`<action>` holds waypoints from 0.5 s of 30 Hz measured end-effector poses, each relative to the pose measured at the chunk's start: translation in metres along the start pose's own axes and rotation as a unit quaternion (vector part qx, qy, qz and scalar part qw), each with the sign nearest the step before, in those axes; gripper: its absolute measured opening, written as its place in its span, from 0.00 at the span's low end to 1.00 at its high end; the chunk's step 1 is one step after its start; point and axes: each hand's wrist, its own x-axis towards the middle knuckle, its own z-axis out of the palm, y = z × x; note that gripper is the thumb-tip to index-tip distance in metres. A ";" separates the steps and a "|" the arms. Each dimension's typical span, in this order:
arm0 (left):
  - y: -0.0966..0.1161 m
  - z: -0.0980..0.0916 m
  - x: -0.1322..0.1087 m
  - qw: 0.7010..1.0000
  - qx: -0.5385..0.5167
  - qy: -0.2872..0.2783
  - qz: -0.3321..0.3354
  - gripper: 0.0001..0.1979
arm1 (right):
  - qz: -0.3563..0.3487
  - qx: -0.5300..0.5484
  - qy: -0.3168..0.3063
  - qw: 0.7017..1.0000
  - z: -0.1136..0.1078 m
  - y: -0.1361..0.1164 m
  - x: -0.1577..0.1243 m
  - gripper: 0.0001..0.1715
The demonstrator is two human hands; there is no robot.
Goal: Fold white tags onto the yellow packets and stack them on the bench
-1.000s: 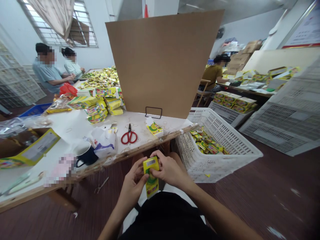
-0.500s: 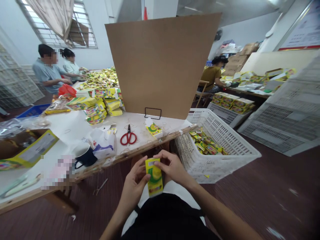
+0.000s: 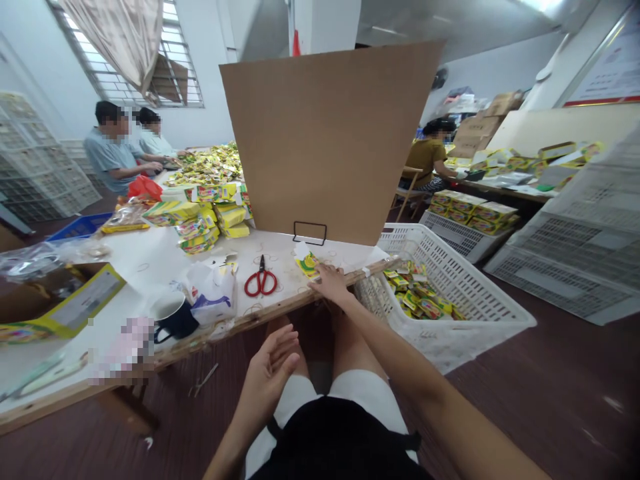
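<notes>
On the table near its front edge lies a small yellow-and-green carton [image 3: 306, 264] with a white open flap at its far end. My right hand [image 3: 331, 283] has its fingers and thumb closed around the near end of this carton, hiding that part. Over my lap hangs my left hand [image 3: 274, 363], its fingers loosely curved and apart with nothing in them. Left of the carton lie red-handled scissors [image 3: 261, 283]. A black wire stand [image 3: 309, 233] sits behind the carton, before a large brown cardboard sheet [image 3: 330, 147].
A white plastic basket [image 3: 450, 297] of small yellow cartons stands right of the table. To the left are a dark mug [image 3: 176, 321], a tissue pack [image 3: 213, 293], stacked yellow boxes [image 3: 197, 230] and an open box [image 3: 75, 300]. Several people sit at tables farther back.
My right hand has moved forward from my lap to the carton on the table. The carton both hands held is out of them. My left hand has dropped slightly and opened.
</notes>
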 end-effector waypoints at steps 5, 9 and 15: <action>-0.003 -0.005 0.002 1.000 0.016 0.010 -0.006 0.22 | -0.001 -0.027 -0.015 1.000 0.005 0.000 0.007 0.21; -0.003 0.003 0.003 0.999 0.015 -0.021 -0.018 0.21 | -0.031 -0.040 0.001 0.999 0.000 -0.007 0.005 0.25; -0.008 -0.003 0.004 0.998 -0.046 -0.009 -0.044 0.19 | -0.077 -0.007 0.054 0.996 -0.035 -0.030 -0.018 0.11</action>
